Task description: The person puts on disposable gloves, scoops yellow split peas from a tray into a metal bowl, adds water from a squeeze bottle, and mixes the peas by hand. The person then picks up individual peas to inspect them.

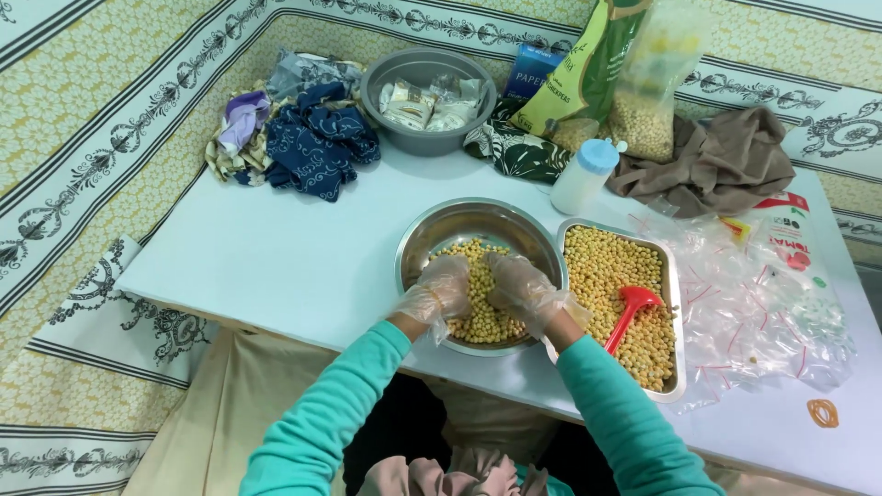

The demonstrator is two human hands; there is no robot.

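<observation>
Fingers of both gloved hands, left hand (439, 289) and right hand (520, 290), curl loosely into the chickpeas (480, 308) in the steel bowl (432, 231). At 3 o'clock, touching, sits a tray (673, 303) with a red scoop (630, 310); plastic bags (753, 303) lie beyond.
</observation>
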